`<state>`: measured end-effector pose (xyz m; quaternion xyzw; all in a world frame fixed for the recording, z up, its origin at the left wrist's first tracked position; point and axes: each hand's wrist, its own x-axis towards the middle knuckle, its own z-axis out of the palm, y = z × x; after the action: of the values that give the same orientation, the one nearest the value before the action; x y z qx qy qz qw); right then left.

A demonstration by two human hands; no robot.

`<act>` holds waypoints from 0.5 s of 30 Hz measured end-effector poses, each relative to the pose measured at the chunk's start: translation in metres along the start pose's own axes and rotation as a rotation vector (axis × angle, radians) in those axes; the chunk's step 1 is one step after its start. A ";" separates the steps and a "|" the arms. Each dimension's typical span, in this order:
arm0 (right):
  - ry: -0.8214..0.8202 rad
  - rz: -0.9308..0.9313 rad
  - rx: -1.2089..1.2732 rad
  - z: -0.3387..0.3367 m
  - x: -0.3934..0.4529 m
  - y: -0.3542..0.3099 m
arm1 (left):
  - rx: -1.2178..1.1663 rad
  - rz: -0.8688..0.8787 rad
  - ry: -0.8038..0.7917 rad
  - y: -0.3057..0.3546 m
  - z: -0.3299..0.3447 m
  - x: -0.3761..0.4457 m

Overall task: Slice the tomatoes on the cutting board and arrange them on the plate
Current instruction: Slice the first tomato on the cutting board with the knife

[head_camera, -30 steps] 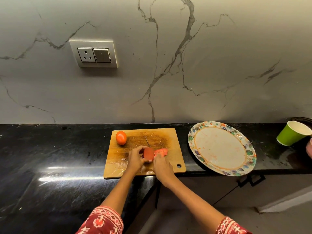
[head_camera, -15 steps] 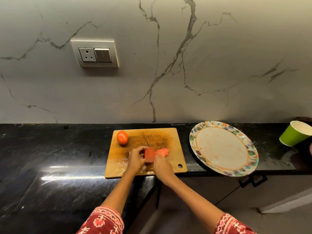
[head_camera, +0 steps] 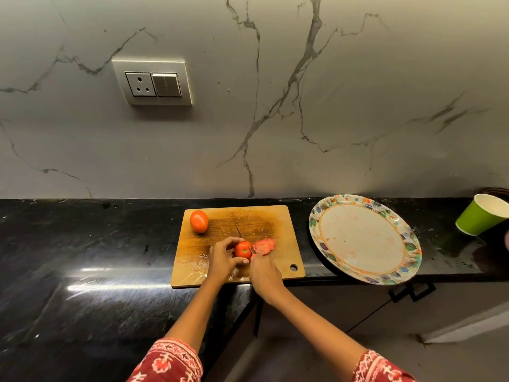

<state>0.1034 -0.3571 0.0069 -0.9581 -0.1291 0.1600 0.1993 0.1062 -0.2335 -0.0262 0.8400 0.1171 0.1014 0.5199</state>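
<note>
In the head view, the left hand (head_camera: pixel 223 259) is curling round a part-cut tomato (head_camera: pixel 243 250), steadying it on the wooden cutting board (head_camera: pixel 228 271). The right hand (head_camera: pixel 264 271) is gripping a knife (head_camera: pixel 240 230), its thin blade pointing toward 11 o'clock beside the tomato. Cut slices (head_camera: pixel 264 246) are lying at 3 o'clock of it. A whole tomato (head_camera: pixel 199 221) is sitting at the board's 10 o'clock corner. The patterned plate (head_camera: pixel 407 244) is resting on the black bench (head_camera: pixel 82 244) at 3 o'clock of the board, with a green cup (head_camera: pixel 480 217) beyond it.

board (head_camera: pixel 237 216) on counter (head_camera: pixel 82 244) | whole tomato (head_camera: pixel 199 221) on it (far-left corner) | plate (head_camera: pixel 358 238) right | cup (head_camera: pixel 480 215) beyond
</note>
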 end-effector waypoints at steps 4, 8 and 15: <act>0.031 -0.030 -0.093 0.010 -0.006 0.009 | -0.033 -0.020 0.013 -0.002 0.001 0.000; 0.054 -0.029 -0.090 0.011 0.003 0.002 | -0.033 -0.025 0.001 -0.001 0.001 0.003; 0.051 -0.065 -0.157 0.025 -0.004 0.019 | -0.063 -0.063 -0.008 -0.005 -0.002 0.010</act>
<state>0.0940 -0.3669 -0.0217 -0.9698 -0.1674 0.1185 0.1320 0.1144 -0.2263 -0.0292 0.8195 0.1382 0.0852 0.5496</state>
